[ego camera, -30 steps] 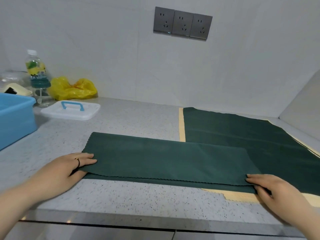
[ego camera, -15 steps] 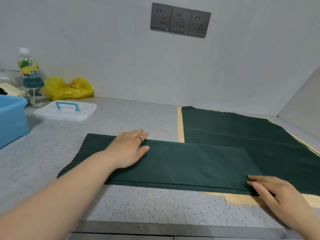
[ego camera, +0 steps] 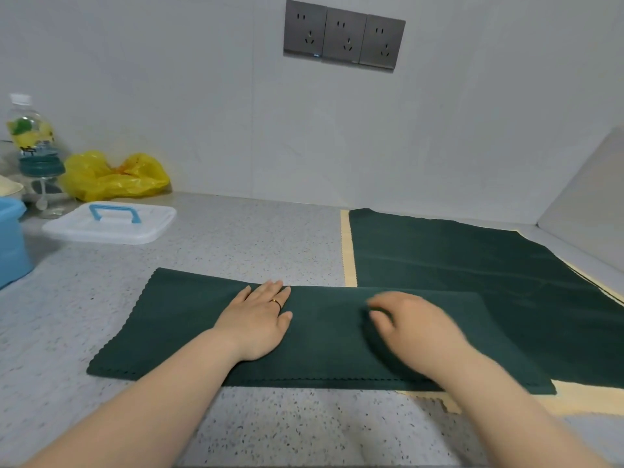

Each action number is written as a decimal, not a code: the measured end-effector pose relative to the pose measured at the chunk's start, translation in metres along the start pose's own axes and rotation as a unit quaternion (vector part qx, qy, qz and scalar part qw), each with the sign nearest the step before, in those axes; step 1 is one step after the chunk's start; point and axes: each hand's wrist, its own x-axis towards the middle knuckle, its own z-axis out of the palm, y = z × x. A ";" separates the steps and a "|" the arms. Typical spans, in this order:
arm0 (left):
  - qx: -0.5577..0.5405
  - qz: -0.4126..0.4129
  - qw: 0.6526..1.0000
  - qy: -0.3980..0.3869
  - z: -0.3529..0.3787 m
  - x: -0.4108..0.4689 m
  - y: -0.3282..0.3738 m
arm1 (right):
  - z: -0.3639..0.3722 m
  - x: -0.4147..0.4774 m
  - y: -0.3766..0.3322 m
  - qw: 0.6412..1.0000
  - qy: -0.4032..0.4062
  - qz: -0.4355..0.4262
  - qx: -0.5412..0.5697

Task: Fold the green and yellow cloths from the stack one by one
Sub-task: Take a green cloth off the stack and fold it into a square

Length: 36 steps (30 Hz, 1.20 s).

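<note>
— Where do we have the folded green cloth [ego camera: 182,329]?
— Flat on the bench [ego camera: 243,251], with its right end lapping over the stack [ego camera: 489,265] of green and yellow cloths.
— Our left grip [ego camera: 260,322]?
— Spread open, palm down on the cloth's middle, fingers straight.
— Our right grip [ego camera: 415,329]?
— Over the cloth just beside it, blurred. We cannot tell if it is open or closed.

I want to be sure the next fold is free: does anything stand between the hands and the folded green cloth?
Nothing visible does. The left hand lies flat on the folded green cloth; the right hand, blurred, is over its middle. No other thing lies on it; the white lid stands apart to the left.
</note>
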 end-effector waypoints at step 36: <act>0.046 -0.135 0.990 -0.011 -0.018 -0.022 -0.088 | 0.016 0.011 0.108 0.952 -0.027 0.303 -0.043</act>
